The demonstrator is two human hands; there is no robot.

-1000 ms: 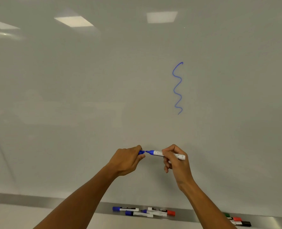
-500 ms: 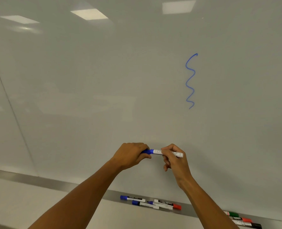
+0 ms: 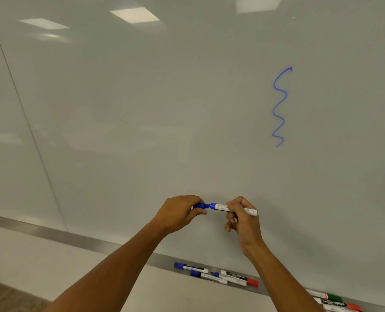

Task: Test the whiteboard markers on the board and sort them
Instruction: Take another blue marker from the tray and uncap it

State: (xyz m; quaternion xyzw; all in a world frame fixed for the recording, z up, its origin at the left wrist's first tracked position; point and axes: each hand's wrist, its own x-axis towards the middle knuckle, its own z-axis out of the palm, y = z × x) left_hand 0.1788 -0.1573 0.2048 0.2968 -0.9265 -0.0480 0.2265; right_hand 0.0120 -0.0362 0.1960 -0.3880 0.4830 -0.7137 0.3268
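Our left hand (image 3: 178, 213) gripped the blue cap (image 3: 200, 205); our right hand (image 3: 243, 219) pinched the marker (image 3: 234, 208) before the whiteboard (image 3: 142, 109)

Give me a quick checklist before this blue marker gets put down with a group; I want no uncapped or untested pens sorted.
1. Test mark made: ok, a solid blue squiggle is on the whiteboard.
2. Cap on: cannot tell if fully seated; the left hand holds the blue cap against the blue marker, and a narrow neck shows between them.
3. Barrel held: ok, the right hand pinches it.
4. Tray groups apart: ok, a middle cluster and a right cluster lie on the tray.
5. Tray pens all capped: not ok, one in the middle cluster shows a bare blue tip.
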